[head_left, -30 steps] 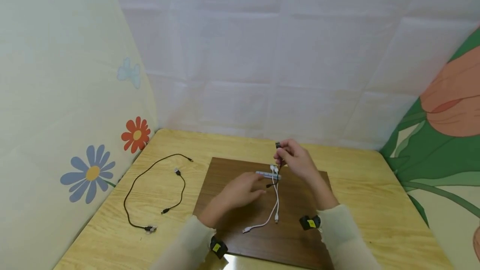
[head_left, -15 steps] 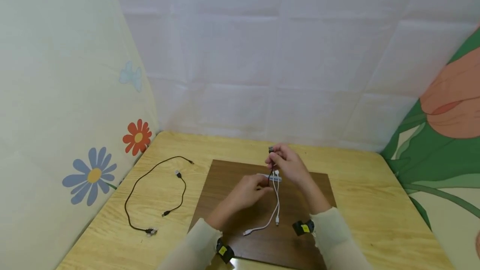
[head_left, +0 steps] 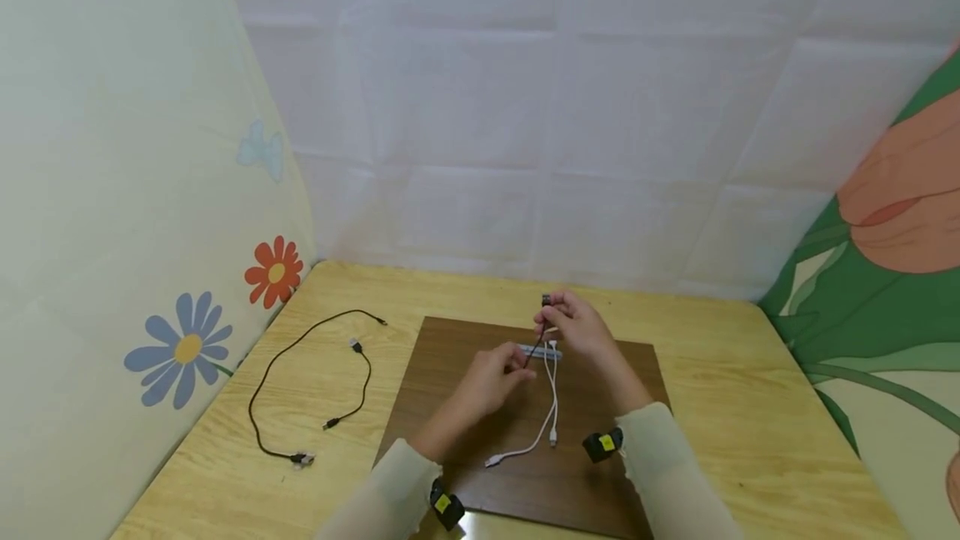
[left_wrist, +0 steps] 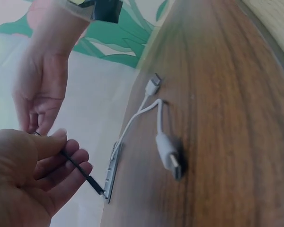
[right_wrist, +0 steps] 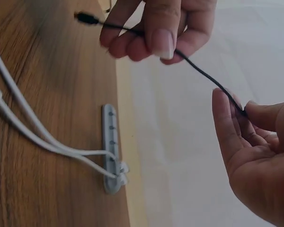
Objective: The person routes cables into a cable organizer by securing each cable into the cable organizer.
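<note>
A thin black USB cable (right_wrist: 203, 73) is stretched between both hands above the brown board (head_left: 600, 407). My left hand (head_left: 491, 377) pinches it between thumb and fingers, with its small black end plug (right_wrist: 87, 19) sticking out past the fingers. My right hand (head_left: 581, 327) pinches the cable at its other end, where a black plug (head_left: 546, 300) shows above the fingertips. Below the hands, a grey slotted cable clip (right_wrist: 107, 127) lies near the board's far edge. Two white cables (right_wrist: 42, 142) run through slots at one end of it; their other plugs lie on the board.
On the wooden table (head_left: 720, 440) left of the board lie a long black cable (head_left: 251, 407) and a shorter black cable (head_left: 367, 382). A white sheet (head_left: 450, 107) hangs behind the table, with flowered sheets at both sides.
My left hand has come to the black cable and taken hold of it. My right hand has shifted slightly left. The white cables and the clip stay in place.
</note>
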`<state>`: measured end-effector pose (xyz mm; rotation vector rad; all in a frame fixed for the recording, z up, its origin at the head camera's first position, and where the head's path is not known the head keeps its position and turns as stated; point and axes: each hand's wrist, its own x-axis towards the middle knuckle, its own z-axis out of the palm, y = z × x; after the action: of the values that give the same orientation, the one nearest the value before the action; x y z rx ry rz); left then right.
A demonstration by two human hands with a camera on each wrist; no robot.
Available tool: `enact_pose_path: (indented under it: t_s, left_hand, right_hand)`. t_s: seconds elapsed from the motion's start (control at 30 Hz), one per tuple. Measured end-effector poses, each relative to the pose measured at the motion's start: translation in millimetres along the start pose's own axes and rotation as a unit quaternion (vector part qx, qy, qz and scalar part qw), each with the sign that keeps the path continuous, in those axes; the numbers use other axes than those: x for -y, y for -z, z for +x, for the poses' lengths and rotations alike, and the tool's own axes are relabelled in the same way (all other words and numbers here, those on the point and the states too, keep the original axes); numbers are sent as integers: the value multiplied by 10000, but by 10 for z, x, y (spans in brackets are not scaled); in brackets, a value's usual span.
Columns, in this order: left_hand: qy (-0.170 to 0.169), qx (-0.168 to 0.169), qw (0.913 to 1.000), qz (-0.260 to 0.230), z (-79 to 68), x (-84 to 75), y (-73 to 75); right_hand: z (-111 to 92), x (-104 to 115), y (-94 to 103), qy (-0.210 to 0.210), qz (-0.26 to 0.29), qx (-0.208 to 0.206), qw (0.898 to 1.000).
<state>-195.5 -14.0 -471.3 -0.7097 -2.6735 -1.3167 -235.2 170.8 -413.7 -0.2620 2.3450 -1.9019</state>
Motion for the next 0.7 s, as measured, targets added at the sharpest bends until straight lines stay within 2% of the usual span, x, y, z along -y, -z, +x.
enact_pose_path:
  t_s: [0.17,0.3,0.37,0.5,0.7]
  left_hand:
    - [-547,-187,9948,840,-8,-26,-14]
    - [-752,-255,9853,1510,-7,-59,-4]
    - [-766,-153,9778,1945,-2,-56,-17]
    - [-749,155,9558,2839,0,-42,-66]
    - [-484,417,9350,3489,-25,-106,-111]
  right_hand:
    - [133,-119,71,-125,-356,-1,9993]
    - [240,-206,124,-253,-493,170,9983]
    - [284,-257,142,-342,-571,260,9974]
    - [347,-361,143,-432,-832,372,9949]
    - [386,-488,92,-345,-1492,309,9877]
